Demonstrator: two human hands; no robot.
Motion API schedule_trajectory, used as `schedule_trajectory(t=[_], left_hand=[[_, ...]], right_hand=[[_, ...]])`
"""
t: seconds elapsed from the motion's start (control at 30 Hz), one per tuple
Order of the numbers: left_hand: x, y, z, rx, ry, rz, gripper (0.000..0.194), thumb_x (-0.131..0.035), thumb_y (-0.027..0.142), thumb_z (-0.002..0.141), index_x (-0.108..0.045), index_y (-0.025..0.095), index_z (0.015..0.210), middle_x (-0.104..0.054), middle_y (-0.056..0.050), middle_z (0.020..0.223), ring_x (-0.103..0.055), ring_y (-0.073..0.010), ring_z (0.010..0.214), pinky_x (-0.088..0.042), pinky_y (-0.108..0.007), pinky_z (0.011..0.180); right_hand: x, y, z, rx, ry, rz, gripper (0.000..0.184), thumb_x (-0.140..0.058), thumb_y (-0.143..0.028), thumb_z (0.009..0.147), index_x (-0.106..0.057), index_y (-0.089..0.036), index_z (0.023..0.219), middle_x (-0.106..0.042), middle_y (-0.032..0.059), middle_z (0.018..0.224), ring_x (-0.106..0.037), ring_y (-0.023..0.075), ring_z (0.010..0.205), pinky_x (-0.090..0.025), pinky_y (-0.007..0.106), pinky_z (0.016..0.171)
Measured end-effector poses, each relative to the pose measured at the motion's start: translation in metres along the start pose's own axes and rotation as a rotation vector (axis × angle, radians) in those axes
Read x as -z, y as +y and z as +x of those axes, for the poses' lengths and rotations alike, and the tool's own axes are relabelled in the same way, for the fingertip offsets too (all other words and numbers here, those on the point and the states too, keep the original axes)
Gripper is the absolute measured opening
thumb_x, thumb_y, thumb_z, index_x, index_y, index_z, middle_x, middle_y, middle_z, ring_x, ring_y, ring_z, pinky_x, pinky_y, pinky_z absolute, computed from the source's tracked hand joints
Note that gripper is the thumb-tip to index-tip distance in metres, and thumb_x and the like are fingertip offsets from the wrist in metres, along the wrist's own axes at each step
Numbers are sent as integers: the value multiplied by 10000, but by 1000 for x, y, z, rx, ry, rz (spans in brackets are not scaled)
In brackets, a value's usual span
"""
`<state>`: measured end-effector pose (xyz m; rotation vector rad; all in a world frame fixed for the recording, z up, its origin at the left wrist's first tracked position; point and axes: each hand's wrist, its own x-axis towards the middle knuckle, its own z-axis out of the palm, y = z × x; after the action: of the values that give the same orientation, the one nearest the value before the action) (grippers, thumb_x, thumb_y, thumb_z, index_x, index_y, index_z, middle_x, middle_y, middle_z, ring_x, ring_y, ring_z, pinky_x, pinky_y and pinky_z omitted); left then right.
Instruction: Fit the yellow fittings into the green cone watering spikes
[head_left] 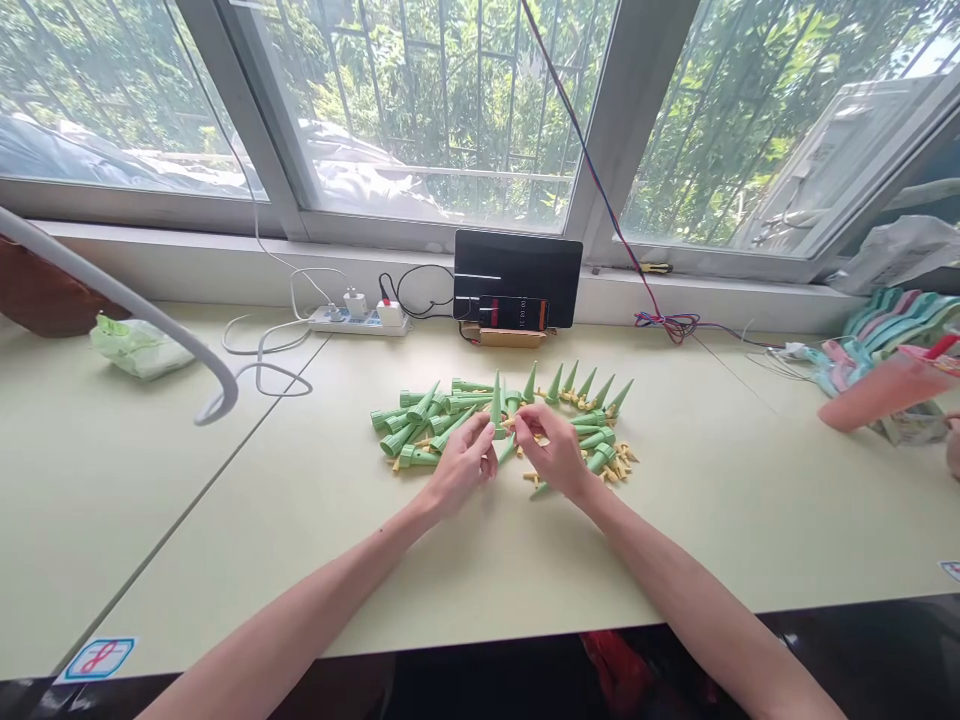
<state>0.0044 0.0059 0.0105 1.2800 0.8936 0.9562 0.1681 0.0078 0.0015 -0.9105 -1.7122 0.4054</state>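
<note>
Fingers on cone, peg; loose cones around; screen behind.

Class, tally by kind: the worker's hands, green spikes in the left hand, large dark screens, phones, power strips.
Hands: 2 (left hand, right hand)
Green spike held: 1
Large dark screen: 1
Phone: 1
Power strip: 1
Total: 6

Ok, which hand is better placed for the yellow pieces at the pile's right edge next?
Probably the right hand: it is nearer those yellow pieces, though it appears to pinch another already. The left hand is farther away and holds an upright green cone.
</note>
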Motion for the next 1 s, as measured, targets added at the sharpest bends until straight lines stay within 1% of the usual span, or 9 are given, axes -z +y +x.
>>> schedule_trajectory(t=[0.2,0.37,0.47,0.67,0.8,1.0], left_hand=[[0,-1,0,-13,-6,-2,369,-532,502,904,-543,172,1068,-509,42,518,-450,-107,420,-348,-201,384],[0,-3,2,-26,-12,-6,344,-534,507,905,-535,182,1020,-512,39,538,-462,-108,418,-344,-204,371],[1,-4,2,-25,-13,0,348,-531,509,908,-544,183,1027,-487,46,515,-475,-118,423,-345,-206,367],[1,-2,1,-27,-2,-1,389,-535,510,905,-567,177,1102,-495,43,519,-475,-116,421,-346,-205,364],[1,-2,1,-35,11,-4,392,-537,509,905,-576,176,1107,-507,39,528,-471,-110,416,-340,-203,366],[1,-1,1,-44,28,-9,398,-554,506,895,-576,177,1119,-479,53,515,-466,-109,397,-328,-205,358]], right_hand=[[0,1,0,6,6,-24,61,-502,-197,931,-562,-201,925,-667,13,786,-671,134,668,-568,254,635],[-1,3,0,-3,27,-33,64,-501,-206,937,-564,-196,927,-660,14,790,-672,132,652,-564,247,621],[-1,4,0,-3,29,-32,66,-501,-202,937,-564,-196,921,-661,13,788,-673,132,652,-563,248,628],[-1,2,0,28,24,-56,55,-517,-199,932,-572,-201,927,-654,12,800,-670,129,665,-565,248,628],[0,2,1,45,27,-77,49,-543,-208,927,-578,-204,962,-665,15,821,-667,128,675,-574,253,639],[-1,4,0,69,30,-99,79,-566,-222,920,-581,-210,996,-679,23,851,-675,135,696,-583,256,637]])
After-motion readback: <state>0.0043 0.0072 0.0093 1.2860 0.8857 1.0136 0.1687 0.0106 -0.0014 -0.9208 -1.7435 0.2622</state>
